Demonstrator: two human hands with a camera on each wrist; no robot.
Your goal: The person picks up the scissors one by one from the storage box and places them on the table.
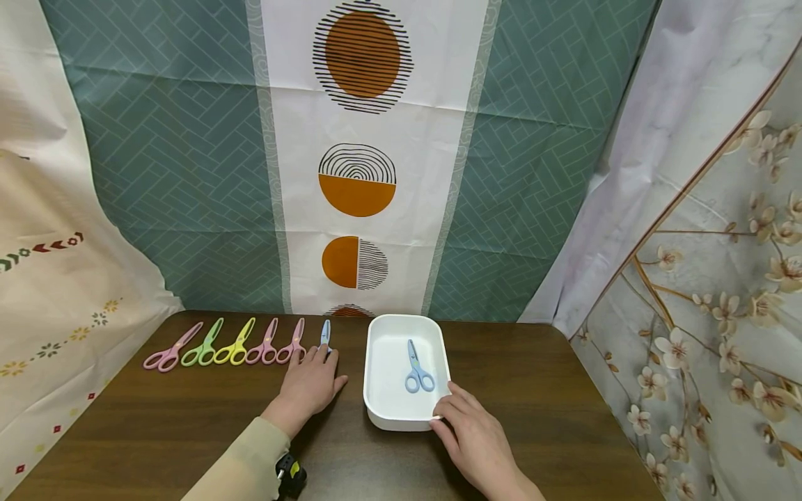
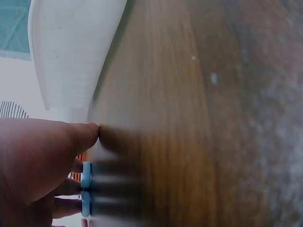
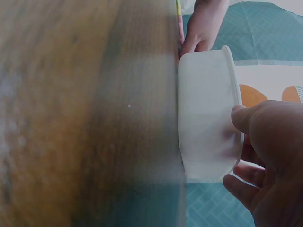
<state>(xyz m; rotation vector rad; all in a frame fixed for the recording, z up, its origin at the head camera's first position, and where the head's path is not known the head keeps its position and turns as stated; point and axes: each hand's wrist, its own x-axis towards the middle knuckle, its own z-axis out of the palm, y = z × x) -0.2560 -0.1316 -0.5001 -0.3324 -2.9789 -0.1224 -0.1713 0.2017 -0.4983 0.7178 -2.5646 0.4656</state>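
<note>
A pair of blue scissors (image 1: 325, 332) lies at the right end of a row, blades pointing away from me. My left hand (image 1: 309, 381) reaches over it, its fingers resting on the handles and covering most of them. In the left wrist view, the blue handle loops (image 2: 85, 176) show under the fingertips. To the right stands a white plastic tray (image 1: 397, 425) holding another pair of blue scissors (image 1: 413, 355). My right hand (image 1: 474, 433) holds the tray's near right corner, thumb at the front rim and fingers along the right side.
Left of the blue pair, the row continues with pink scissors (image 1: 297, 332), yellow scissors (image 1: 241, 336), green scissors (image 1: 211, 336) and more pink ones. All lie on a dark wooden table (image 1: 520, 376). A patterned cloth (image 1: 207, 174) hangs behind it, with floral fabric (image 1: 720, 334) at the right.
</note>
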